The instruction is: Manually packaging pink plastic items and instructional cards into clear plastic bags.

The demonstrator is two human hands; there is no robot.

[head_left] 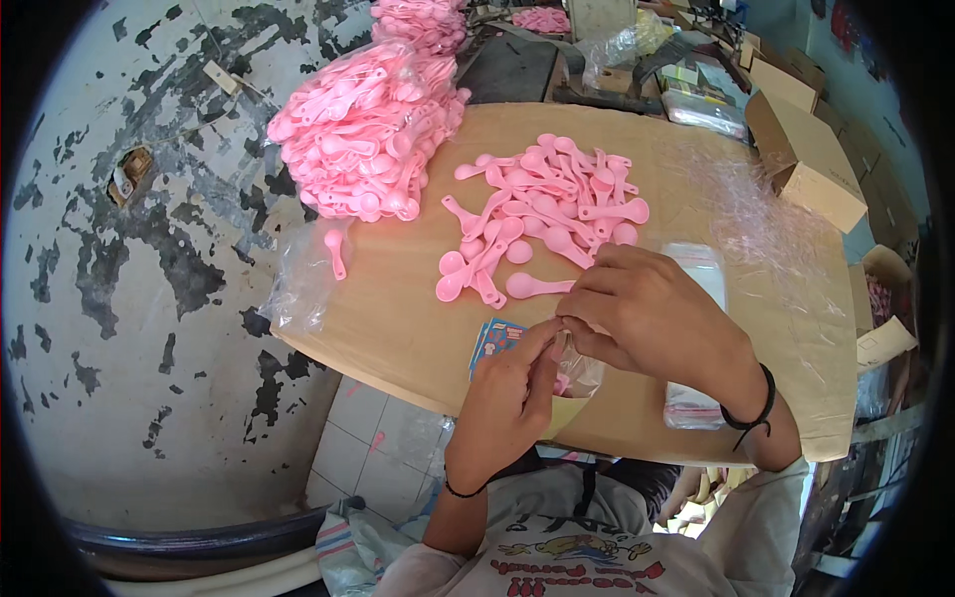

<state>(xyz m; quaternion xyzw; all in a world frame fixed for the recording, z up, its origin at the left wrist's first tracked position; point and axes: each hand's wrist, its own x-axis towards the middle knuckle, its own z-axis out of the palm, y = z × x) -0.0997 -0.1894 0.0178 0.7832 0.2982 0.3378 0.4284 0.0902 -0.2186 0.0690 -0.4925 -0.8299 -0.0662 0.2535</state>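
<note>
Brown work table, seen from above. Both hands work close together near its front edge. Left hand: thumb and fingers pinched on a small clear bag. Right hand: fingertips bent down, meeting the left's at the bag's upper edge and apparently gripping it too; the exact contact is partly hidden by the fingers. Something pink shows low inside the bag, mostly covered.

Writing and print: blue cards, fanned just beyond the left hand, carry red and pale printing, small and partly covered. The person's shirt has red and dark lettering around a yellowish cartoon figure. An open cardboard box at the far right bears a short line of dark print on its side.

Pink spoons lie heaped mid-table, beyond the hands; one single spoon lies at the near side of the heap, its handle reaching toward the right hand. Far left, a large clear sack of pink spoons. A stack of flat clear bags lies under and beside the right forearm. Crumpled clear film spreads near the box.
</note>
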